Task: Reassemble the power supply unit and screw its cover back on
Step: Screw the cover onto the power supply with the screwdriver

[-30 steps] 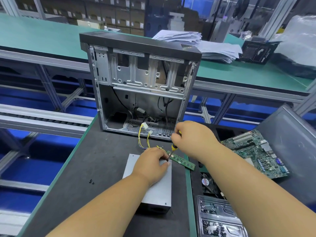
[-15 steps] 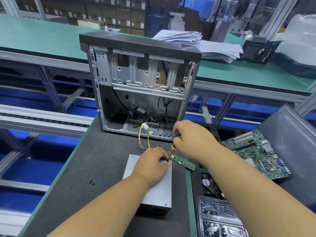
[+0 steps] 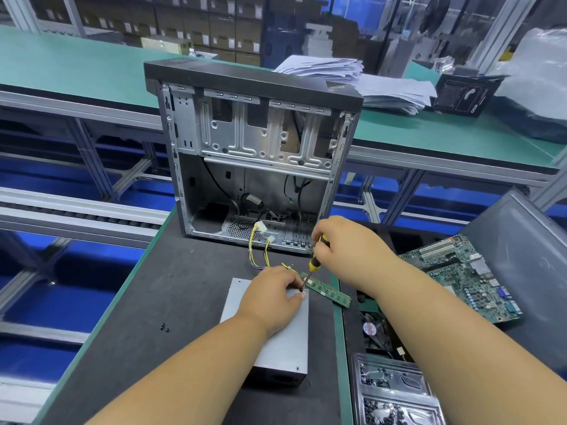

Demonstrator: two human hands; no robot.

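The power supply unit (image 3: 276, 338) lies flat on the dark tabletop (image 3: 171, 302). The left hand (image 3: 271, 297) presses its cover's far corner; the right hand (image 3: 343, 250), grip wrapped round the screwdriver (image 3: 311, 265), slants the shaft down-left, tip beside the left fingertips.

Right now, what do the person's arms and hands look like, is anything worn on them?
Both arms are bare as far as the head view shows, with no sleeve in view. The left hand and the right hand wear no gloves. No ring, watch, wrist strap or marking is visible on either. The upper arms lie outside the picture, so sleeves higher up cannot be ruled out.
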